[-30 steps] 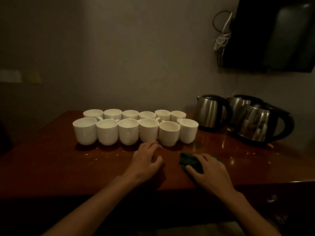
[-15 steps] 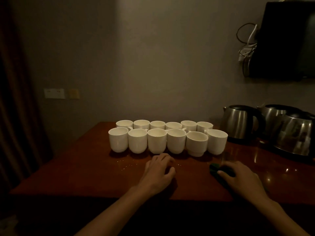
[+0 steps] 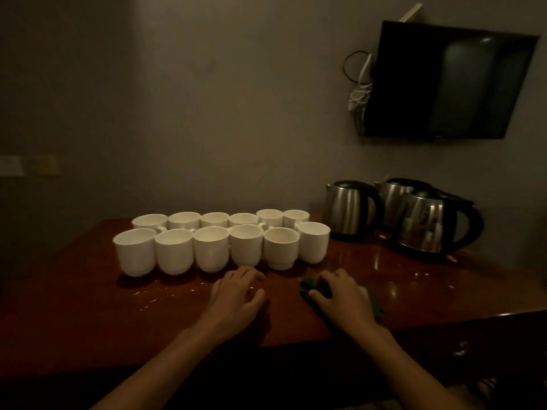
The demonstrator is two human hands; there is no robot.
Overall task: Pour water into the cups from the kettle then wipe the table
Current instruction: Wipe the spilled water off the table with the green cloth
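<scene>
A crumpled green cloth (image 3: 307,287) lies on a glossy red-brown wooden bench (image 3: 88,306), just in front of the right end of twelve white cups (image 3: 213,247) set in two touching rows. The person's right hand (image 3: 344,300) covers the cloth, fingers curled over it, so most of it is hidden. The left hand (image 3: 236,297) rests on the wood in front of the cups, fingers loosely bent and holding nothing. Water droplets (image 3: 154,297) glint in front of the cups' left half. Right of the cups stand three steel kettles (image 3: 429,223) with black handles, the rear one partly hidden. Above them a dark television (image 3: 450,81) hangs on the grey wall, tangled cables (image 3: 359,90) beside it. Far left of the cups, two wall plates (image 3: 11,165) are too dim to read. The room is poorly lit, and the cups' contents cannot be made out.
</scene>
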